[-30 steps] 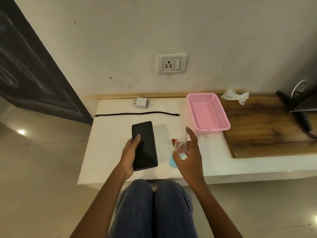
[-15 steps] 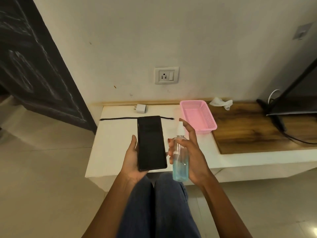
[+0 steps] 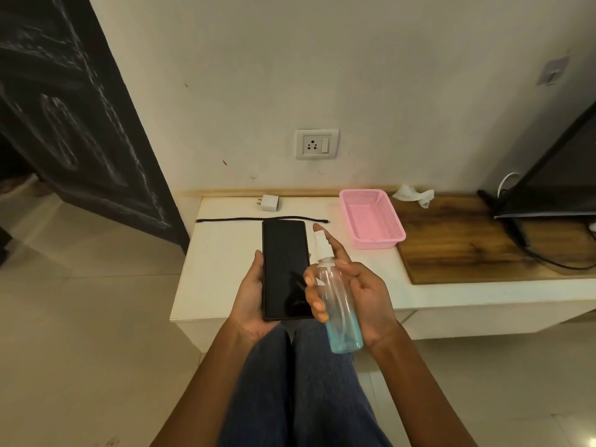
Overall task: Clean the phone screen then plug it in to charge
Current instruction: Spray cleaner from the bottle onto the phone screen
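Holding the phone [image 3: 285, 269] screen-up in the left hand [image 3: 250, 295], fingers curled round its edges, above the near edge of the white desk [image 3: 225, 253]. Gripping a clear spray bottle [image 3: 335, 301], part-filled with blue liquid, in the right hand [image 3: 364, 298], index finger resting on the white nozzle [image 3: 322, 245]. Screen dark, not visibly wet. Charger adapter [image 3: 269, 202] and black cable [image 3: 261, 219] lying apart near the wall, below the wall socket [image 3: 316, 144]; crumpled tissue [image 3: 414, 194] beyond the pink basket [image 3: 371, 217]. Risks noted: nozzle direction unclear, so spray likely to miss; over-wetting, with liquid reaching the charging port before plugging in; no cloth within reach while both hands occupied.
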`<state>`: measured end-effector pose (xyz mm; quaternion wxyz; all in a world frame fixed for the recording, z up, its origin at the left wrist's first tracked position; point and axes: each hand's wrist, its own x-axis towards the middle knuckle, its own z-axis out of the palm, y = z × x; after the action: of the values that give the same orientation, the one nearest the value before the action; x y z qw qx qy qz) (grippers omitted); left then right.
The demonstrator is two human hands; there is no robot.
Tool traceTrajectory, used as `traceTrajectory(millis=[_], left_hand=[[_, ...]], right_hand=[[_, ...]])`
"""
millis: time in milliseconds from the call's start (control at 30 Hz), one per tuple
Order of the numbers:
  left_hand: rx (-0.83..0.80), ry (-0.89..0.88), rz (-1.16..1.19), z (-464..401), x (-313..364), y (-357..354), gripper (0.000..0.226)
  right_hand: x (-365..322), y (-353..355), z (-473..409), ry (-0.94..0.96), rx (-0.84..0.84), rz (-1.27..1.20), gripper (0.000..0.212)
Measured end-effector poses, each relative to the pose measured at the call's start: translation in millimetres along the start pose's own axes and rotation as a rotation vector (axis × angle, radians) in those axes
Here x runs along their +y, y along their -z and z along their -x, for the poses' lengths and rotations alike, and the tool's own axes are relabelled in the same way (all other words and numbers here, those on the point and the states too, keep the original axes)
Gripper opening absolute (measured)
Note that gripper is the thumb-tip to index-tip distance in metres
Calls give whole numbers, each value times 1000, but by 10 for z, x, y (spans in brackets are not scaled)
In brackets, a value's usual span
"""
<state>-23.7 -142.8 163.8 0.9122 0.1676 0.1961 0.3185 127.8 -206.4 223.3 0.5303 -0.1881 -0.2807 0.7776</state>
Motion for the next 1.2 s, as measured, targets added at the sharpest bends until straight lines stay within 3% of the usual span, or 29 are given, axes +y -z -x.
traceTrajectory(millis=[67, 167, 367, 433, 767, 1067, 1200], left_hand=[[-49, 19, 41, 18, -13, -43, 77], [-92, 30, 98, 18, -34, -79, 72], [102, -32, 74, -9, -62, -20, 65], [137, -53, 72, -12, -74, -18, 59], [187, -60, 41, -65, -108, 26, 60], [160, -64, 80, -106, -20, 151, 66], [165, -96, 128, -98, -11, 181, 67]], right_hand=[[-20, -31, -16, 10, 81, 71, 53], [-44, -97, -79, 30, 307, 448, 57], [-3, -163, -216, 219, 522, 1416, 56], [8, -164, -272, 237, 573, 1594, 54], [59, -117, -409, 178, 656, 1727, 47], [334, -96, 97, 89, 650, 1816, 50], [332, -43, 165, 125, 697, 1747, 48]])
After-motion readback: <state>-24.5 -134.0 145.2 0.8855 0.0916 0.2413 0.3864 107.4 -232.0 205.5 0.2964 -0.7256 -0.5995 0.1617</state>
